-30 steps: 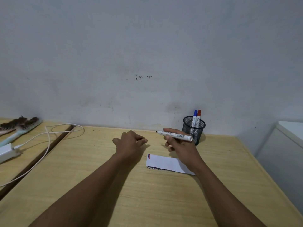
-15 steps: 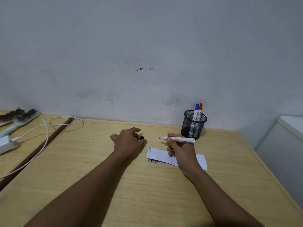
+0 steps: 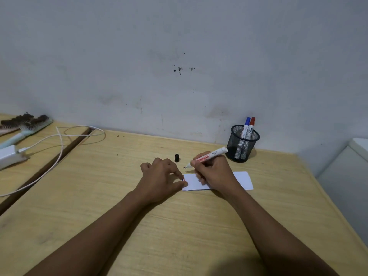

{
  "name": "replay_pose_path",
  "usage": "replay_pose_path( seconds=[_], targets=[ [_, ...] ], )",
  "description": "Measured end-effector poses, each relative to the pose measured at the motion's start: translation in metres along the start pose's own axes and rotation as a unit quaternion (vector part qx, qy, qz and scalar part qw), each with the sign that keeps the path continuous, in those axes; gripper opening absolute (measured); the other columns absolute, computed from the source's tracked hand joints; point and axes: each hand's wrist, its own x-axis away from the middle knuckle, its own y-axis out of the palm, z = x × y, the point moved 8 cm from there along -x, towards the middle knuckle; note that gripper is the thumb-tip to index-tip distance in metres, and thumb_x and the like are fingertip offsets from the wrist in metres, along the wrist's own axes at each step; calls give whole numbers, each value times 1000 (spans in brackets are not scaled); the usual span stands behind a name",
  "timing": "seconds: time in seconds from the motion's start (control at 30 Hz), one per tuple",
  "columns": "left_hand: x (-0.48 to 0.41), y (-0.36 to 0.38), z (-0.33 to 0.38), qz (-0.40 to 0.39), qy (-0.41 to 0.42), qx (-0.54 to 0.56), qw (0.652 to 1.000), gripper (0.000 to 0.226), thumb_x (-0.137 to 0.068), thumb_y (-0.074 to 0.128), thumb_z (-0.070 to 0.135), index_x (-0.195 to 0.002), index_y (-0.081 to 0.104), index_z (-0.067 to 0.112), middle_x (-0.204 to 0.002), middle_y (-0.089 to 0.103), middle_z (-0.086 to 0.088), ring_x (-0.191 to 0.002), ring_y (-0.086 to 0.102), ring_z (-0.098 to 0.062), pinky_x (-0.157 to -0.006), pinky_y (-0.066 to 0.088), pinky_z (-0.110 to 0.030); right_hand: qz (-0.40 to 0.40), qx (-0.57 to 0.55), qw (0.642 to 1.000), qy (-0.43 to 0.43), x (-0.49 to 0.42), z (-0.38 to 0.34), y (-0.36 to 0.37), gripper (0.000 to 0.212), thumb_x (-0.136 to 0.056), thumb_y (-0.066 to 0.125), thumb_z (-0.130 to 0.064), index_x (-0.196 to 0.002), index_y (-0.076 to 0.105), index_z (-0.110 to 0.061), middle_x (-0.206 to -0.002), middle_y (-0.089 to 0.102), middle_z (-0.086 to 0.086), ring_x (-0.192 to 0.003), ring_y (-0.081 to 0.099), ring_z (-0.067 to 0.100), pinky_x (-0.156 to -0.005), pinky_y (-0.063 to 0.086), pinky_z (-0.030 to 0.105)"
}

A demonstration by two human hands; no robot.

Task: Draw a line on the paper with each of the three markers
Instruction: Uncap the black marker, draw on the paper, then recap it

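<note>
My right hand [image 3: 214,172] grips an uncapped white marker [image 3: 211,155] with a black tip, held slanted, tip just above the paper's far left corner. The white paper strip [image 3: 242,181] lies flat on the wooden table [image 3: 179,226], partly under my right hand. My left hand [image 3: 162,179] rests on the table with its fingertips pressing the paper's left end. The marker's black cap [image 3: 176,157] stands on the table beyond my left hand. A blue-capped marker [image 3: 246,126] and a red-capped marker [image 3: 251,126] stand in the black mesh cup [image 3: 242,144].
The mesh cup stands near the wall at the back right. A white cable [image 3: 59,148] and charger [image 3: 9,156] lie on the left, with brushes [image 3: 25,122] behind them. A white appliance [image 3: 346,176] borders the table's right edge.
My left hand set the black cap down on the table and moved onto the paper's left end. My right hand turned the marker tip-down and lowered it toward the paper.
</note>
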Motion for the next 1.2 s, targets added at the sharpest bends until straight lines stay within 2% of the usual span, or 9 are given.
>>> replay_pose_path(
  seconds=[0.1, 0.2, 0.33, 0.43, 0.53, 0.7, 0.87, 0.97, 1.2],
  targets=[
    [0, -1, -1, 5, -8, 5, 1000, 20, -73, 73, 59, -78, 72, 40, -103, 62, 22, -109, 48, -5, -89, 25, -38, -7, 58, 998, -19, -2, 0, 6, 21, -95, 66, -21, -88, 67, -2, -63, 65, 9, -53, 58, 15, -51, 51, 30],
    [1, 0, -2, 7, -6, 12, 1000, 22, -72, 73, 59, -79, 73, 39, -101, 63, 23, -110, 48, -4, -92, 24, -38, 6, 62, 998, -28, -2, 4, 5, 26, -96, 65, -22, -79, 66, -4, -60, 64, 5, -51, 57, 14, -49, 47, 28],
    [3, 3, -4, 0, 2, 5, 1000, 33, -65, 68, 63, -85, 72, 37, -103, 62, 23, -111, 49, -5, -107, 24, -50, 15, 96, 994, -54, -2, 5, 4, 28, -95, 65, -21, -70, 65, -9, -52, 63, -9, -50, 58, 4, -55, 47, 22],
    [3, 3, -3, -4, 3, -2, 1000, 34, -64, 68, 63, -86, 71, 37, -104, 61, 22, -111, 48, -7, -109, 23, -56, 18, 112, 991, -65, -1, 4, 4, 30, -94, 66, -23, -66, 63, -17, -51, 62, -12, -52, 59, 3, -57, 48, 23],
    [3, 3, -3, -3, 0, -4, 1000, 34, -64, 68, 63, -86, 71, 37, -103, 61, 23, -112, 48, -7, -110, 22, -57, 18, 115, 991, -68, -2, 4, 5, 29, -94, 66, -23, -66, 63, -22, -52, 63, -13, -53, 59, 2, -58, 48, 23],
    [2, 3, -5, 1, -1, 4, 1000, 33, -64, 70, 62, -85, 72, 36, -103, 61, 23, -112, 48, -7, -110, 22, -57, 22, 134, 989, -67, -4, 4, 6, 22, -93, 67, -26, -73, 67, -18, -61, 67, -5, -55, 61, 5, -58, 50, 25],
    [2, 3, -5, 4, 0, 3, 1000, 36, -63, 70, 63, -86, 74, 35, -104, 62, 21, -112, 48, -7, -109, 22, -57, 16, 156, 986, -64, -4, 4, 6, 25, -94, 66, -28, -72, 69, -16, -64, 70, 1, -59, 63, 9, -65, 55, 36],
    [2, 3, -5, 5, 1, -1, 1000, 39, -63, 68, 64, -86, 75, 34, -104, 62, 22, -111, 48, -7, -109, 23, -57, 13, 160, 985, -59, -3, 3, 5, 27, -94, 66, -27, -73, 71, -9, -64, 70, 6, -58, 63, 12, -64, 55, 40],
    [2, 3, -4, 7, -1, 1, 1000, 41, -62, 68, 64, -87, 75, 33, -103, 62, 22, -109, 48, -7, -110, 22, -55, -1, 161, 986, -51, -4, 3, 5, 23, -92, 66, -22, -73, 70, -10, -61, 69, 4, -56, 61, 12, -61, 53, 37]
  ],
)
